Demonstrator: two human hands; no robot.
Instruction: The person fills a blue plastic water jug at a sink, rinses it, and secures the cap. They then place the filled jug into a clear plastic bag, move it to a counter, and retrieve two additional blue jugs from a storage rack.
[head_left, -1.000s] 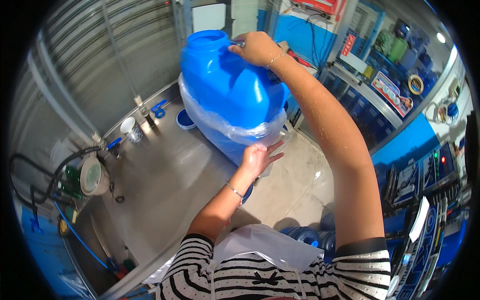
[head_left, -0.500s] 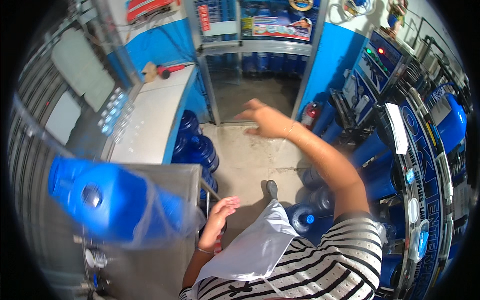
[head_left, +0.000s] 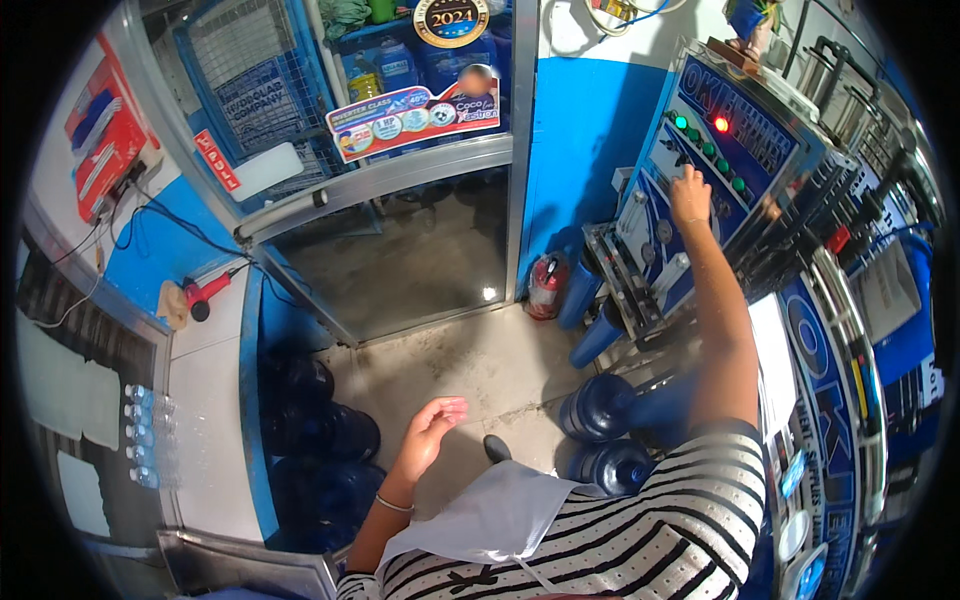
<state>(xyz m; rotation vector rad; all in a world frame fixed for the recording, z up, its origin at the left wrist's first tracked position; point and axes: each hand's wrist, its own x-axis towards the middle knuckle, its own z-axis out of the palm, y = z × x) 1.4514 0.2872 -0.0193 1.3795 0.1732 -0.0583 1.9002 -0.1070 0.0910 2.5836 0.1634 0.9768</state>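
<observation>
Two hands apart: right hand (head_left: 690, 192) presses the blue control panel (head_left: 712, 150), left hand (head_left: 432, 430) released over concrete floor (head_left: 480, 365).

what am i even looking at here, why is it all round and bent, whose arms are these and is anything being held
This is one view from a wide fisheye camera worn on a person's head, looking down, so straight edges curve near the rim. The striped sleeves at the bottom belong to the wearer. The right hand reaches up to a blue slanted control panel with round lights and knobs and touches it. The left hand hangs open over the grey concrete floor, holding nothing. Dark blue round water jugs stand on the floor by the panel, and small clear plastic bottles lie on the white counter at left.
</observation>
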